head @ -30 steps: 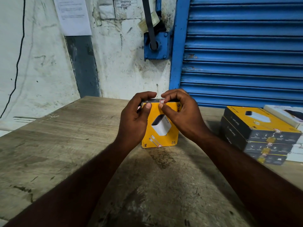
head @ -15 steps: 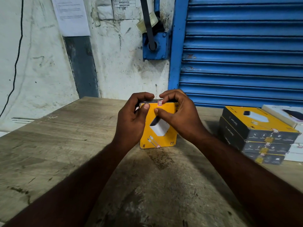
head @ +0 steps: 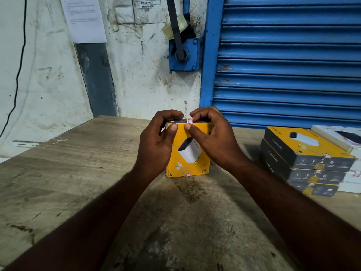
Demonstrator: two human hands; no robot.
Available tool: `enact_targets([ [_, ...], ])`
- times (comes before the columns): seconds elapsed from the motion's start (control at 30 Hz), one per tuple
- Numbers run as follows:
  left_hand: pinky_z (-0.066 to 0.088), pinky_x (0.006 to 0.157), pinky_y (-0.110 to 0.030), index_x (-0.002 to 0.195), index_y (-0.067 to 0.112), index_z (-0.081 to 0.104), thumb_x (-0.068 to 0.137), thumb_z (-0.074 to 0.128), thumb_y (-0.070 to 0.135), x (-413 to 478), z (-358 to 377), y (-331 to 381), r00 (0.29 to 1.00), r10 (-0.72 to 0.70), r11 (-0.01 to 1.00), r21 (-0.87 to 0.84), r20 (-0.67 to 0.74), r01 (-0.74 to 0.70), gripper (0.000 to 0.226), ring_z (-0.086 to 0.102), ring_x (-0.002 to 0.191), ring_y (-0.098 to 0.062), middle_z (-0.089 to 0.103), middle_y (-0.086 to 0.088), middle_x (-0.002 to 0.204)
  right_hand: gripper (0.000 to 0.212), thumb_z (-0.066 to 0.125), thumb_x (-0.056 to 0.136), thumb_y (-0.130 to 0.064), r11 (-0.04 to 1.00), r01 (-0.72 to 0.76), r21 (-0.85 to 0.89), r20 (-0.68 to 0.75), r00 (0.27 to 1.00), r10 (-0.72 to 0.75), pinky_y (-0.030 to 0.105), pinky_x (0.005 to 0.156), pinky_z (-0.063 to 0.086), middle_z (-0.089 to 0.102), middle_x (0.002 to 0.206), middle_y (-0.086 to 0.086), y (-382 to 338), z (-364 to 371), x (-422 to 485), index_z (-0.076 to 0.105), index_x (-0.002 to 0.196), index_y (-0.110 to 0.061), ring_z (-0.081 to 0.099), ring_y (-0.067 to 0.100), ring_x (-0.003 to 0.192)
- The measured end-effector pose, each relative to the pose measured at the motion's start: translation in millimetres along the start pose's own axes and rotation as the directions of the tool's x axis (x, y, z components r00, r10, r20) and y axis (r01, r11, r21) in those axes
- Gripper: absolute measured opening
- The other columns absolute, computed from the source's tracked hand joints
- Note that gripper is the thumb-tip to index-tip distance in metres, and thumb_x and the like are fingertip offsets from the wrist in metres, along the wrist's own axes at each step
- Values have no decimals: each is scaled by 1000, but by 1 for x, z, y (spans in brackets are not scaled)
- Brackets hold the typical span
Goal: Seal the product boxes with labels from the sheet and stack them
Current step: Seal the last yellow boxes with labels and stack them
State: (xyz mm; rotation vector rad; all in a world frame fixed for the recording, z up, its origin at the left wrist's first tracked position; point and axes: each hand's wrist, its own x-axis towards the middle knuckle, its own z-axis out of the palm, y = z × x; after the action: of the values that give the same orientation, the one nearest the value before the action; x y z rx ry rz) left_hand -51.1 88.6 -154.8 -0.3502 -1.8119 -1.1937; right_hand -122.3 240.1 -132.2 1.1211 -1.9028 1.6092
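Product box (head: 188, 153) stood upright on its lower short edge near the middle of the wooden table (head: 58, 173). Its yellow printed face was toward the person, its long axis vertical, and its dark top face was held between both hands.

On its left, the left hand (head: 156, 141) gripped the upper left corner, with fingers curled over the top face and thumb (head: 173, 127) flat against the yellow front just under the edge. A sliver of white and red showed beside that palm, too small to name.

Between the two thumbs, at the middle of the top edge, sat the label (head: 190, 121), a small red-bordered white sticker. Its upper part lay on the dark top face and its lower end reached the fold onto the front.

To its right, the right hand (head: 213, 137) also curled its fingers over the top face. Its thumb (head: 188, 127) pressed the front directly beneath the label, touching its lower end. The label therefore lay just above the right thumb tip, nearer that hand than the left. The rub-down that seemed due would run downward across the edge, along the box's long axis, with the left hand bracing.

A second label (head: 188, 174) already bridged the bottom edge. Well apart on the right, a stack of sealed boxes (head: 306, 153) lay flat, three high. It was the likely place for this one, and it was on the right hand's side.
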Motion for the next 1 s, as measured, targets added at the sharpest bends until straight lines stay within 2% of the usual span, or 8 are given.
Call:
enact_targets([
  [0.17, 53, 99, -41, 122, 7, 60, 102, 51, 11, 0, 0, -1, 1000, -7, 1000, -9, 0, 7, 23, 64, 117, -21, 68, -4, 122, 15, 76, 87, -10, 1000, 2, 25, 10, 1000, -2, 19, 91, 48, 64, 114, 4, 1, -1, 0, 64, 97, -12, 61, 7, 107],
  [0.33, 53, 99, -41, 122, 9, 59, 101, 51, 10, 0, 0, 0, 1000, -6, 1000, -13, -1, 5, 22, 64, 117, -21, 68, -3, 122, 21, 78, 84, -7, 1000, 10, 20, 34, 999, -10, 15, 91, 47, 63, 115, 5, 1, -2, -1, 64, 99, -12, 61, 6, 108],
  [0.5, 54, 99, -43, 121, 11, 59, 101, 52, 10, -1, 0, 0, 1000, -4, 1000, -12, 0, 4, 22, 65, 116, -21, 68, -3, 121, 8, 72, 92, -14, 1000, -1, 28, 6, 1000, 1, 12, 90, 44, 64, 113, 2, -2, -1, -1, 65, 95, -16, 60, 1, 106],
  [0.63, 54, 99, -43, 122, 11, 59, 101, 51, 10, -1, -1, 0, 1000, -8, 1000, -9, 0, 8, 22, 64, 117, -21, 68, -3, 122, 12, 72, 90, -10, 999, -3, 50, 29, 1000, 2, 23, 94, 49, 64, 115, 4, 0, -2, -1, 65, 99, -14, 61, 7, 109],
  [0.73, 55, 98, -43, 122, 12, 59, 102, 51, 11, -1, -1, 0, 1000, -11, 1000, -12, 1, 11, 22, 64, 117, -21, 68, -3, 122, 19, 71, 89, -8, 998, -5, 61, 45, 999, 2, 26, 95, 51, 64, 116, 5, 0, -4, -1, 63, 104, -14, 62, 10, 109],
  [0.83, 56, 96, -43, 123, 11, 59, 102, 51, 12, -1, -1, 0, 1000, -21, 1000, -9, 0, 21, 22, 65, 116, -20, 68, -2, 122, 21, 71, 88, -6, 999, -8, 54, 47, 999, 5, 22, 92, 51, 63, 116, 5, -1, -4, -1, 64, 107, -12, 61, 7, 107],
  [0.93, 56, 96, -41, 123, 10, 59, 102, 51, 13, -1, -1, 1, 1000, -16, 1000, 2, -4, 16, 22, 65, 115, -18, 68, 0, 121, 15, 70, 93, -11, 999, -12, 45, 9, 1000, 12, 12, 88, 47, 64, 113, 3, -2, -2, -2, 66, 107, -10, 61, 1, 103],
  [1.0, 56, 96, -42, 123, 10, 59, 102, 51, 14, -1, -1, 0, 1000, -16, 1000, 4, -6, 16, 23, 65, 115, -19, 68, -1, 122, 14, 69, 95, -13, 999, -5, 35, -1, 1000, 5, 13, 89, 46, 64, 112, 2, -2, -1, -1, 66, 107, -9, 60, 1, 104],
])
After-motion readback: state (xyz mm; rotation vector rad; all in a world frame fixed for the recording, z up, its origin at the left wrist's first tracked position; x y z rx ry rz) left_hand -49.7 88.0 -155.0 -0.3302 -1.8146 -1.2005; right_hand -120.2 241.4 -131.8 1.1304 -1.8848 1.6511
